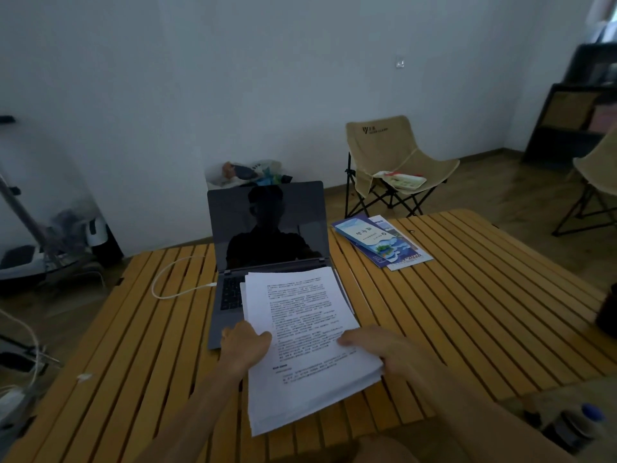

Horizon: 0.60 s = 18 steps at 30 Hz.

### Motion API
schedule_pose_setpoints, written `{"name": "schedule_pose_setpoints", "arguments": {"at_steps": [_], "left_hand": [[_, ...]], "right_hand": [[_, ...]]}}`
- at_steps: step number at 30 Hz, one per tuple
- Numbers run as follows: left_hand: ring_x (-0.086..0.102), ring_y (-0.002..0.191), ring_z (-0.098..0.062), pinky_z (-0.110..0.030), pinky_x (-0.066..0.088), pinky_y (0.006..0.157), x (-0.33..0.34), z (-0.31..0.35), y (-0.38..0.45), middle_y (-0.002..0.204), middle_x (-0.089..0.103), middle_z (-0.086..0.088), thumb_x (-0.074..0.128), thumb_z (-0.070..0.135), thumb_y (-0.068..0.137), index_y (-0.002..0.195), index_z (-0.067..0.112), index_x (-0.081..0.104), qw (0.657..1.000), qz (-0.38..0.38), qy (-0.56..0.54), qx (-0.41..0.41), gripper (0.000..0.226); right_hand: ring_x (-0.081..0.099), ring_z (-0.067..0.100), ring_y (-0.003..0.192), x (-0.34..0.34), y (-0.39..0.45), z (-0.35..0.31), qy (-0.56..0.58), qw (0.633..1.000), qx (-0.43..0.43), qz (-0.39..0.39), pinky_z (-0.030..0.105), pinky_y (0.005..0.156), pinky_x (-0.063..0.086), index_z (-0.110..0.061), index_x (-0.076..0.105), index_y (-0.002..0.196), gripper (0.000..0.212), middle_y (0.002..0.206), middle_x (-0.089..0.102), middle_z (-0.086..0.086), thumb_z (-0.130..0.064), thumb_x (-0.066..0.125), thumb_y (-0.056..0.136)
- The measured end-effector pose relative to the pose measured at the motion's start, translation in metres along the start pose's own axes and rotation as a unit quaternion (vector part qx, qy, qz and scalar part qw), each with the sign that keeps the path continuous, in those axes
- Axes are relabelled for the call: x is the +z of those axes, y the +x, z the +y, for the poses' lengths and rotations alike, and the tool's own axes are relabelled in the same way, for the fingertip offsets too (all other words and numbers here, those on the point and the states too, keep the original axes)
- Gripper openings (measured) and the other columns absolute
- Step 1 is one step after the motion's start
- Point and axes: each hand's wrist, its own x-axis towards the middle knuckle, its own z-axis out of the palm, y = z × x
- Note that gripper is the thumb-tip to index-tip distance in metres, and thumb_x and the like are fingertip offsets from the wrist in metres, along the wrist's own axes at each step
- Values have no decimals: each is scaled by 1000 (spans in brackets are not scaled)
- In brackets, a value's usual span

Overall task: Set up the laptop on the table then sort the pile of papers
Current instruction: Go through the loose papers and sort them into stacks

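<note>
**Laptop up, papers only just in hand**

Dim room, pale wall, and a slatted yellow worktop [467, 295] ahead of me. On it the laptop [267, 228] already stands open, screen dark, a white cable [173, 289] plugged into its left side, so I judge the setup step done, bar switching it on. The pile of papers [307, 349] lies partly over the keyboard and the near edge of the worktop. My left hand [245, 342] grips the pile's left edge, thumb on top; my right hand [377, 349] holds the right edge, fingers curled round the stack. Some blue brochures [380, 240] lie apart, at the far right. Sorting looks barely begun: I see no separate heaps of sheets yet
</note>
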Motion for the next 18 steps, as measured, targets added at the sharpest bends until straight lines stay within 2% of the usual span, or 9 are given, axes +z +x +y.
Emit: {"name": "schedule_pose_setpoints", "arguments": {"at_steps": [3,5,6,8,9,11,14,16,18], "left_hand": [[57,104,-29,-36,52,89,-2,2,-6,99,64,-12,55,33,82,85,8,58,999,7,-48,5,25],[58,106,-29,-41,51,95,0,3,-10,103,62,-11,62,27,83,91,5,57,997,17,-79,18,24],[50,120,-31,-43,45,102,0,7,-10,117,57,-11,67,28,82,109,3,55,996,27,-86,28,38],[24,142,-32,-47,32,111,-5,22,-12,151,29,-9,76,32,81,149,8,24,992,58,-93,64,89],[17,146,-29,-47,28,113,-9,34,-10,158,15,-6,78,34,80,155,15,11,986,71,-110,103,103],[16,146,-18,-43,27,115,-19,67,-8,160,9,4,81,36,77,156,23,6,967,55,-150,198,109],[47,127,-5,-28,46,98,-19,124,-4,144,43,10,82,35,73,140,30,41,920,-48,-200,332,79],[65,105,-10,-32,58,84,0,157,-8,117,65,1,79,22,73,116,24,60,900,-129,-231,346,47],[69,97,-16,-37,59,81,28,179,-10,105,71,-2,69,-2,81,103,24,67,899,-140,-259,324,34]], "right_hand": [[71,26,102,-4,0,-7,-32,999,-33,-5,44,96,56,-9,68,118,39,110,75,8,-19,76,82],[73,25,98,-14,-8,-11,-16,996,-88,-2,40,92,58,-12,70,114,30,106,76,6,-10,73,84],[73,25,97,-23,-16,-14,-10,993,-117,0,40,90,59,-15,70,111,27,105,77,5,-7,72,85],[74,22,97,-50,-38,-21,-61,981,-182,10,43,90,59,-21,66,114,32,106,77,0,-9,72,85],[75,18,95,-67,-53,-27,-114,971,-208,20,42,88,59,-23,65,116,34,105,77,-2,-11,72,85],[74,10,89,-106,-83,-38,-224,940,-252,47,35,82,60,-27,62,118,33,104,75,-3,-13,70,89],[65,0,86,-153,-130,-53,-389,875,-270,103,22,71,54,-41,50,124,39,104,63,-14,-24,66,93],[53,-11,87,-175,-151,-59,-465,832,-267,140,12,68,39,-45,45,122,39,99,52,-26,-25,64,95],[48,-16,88,-197,-159,-59,-493,815,-254,167,9,69,34,-41,51,124,37,96,49,-30,-23,64,95]]}}
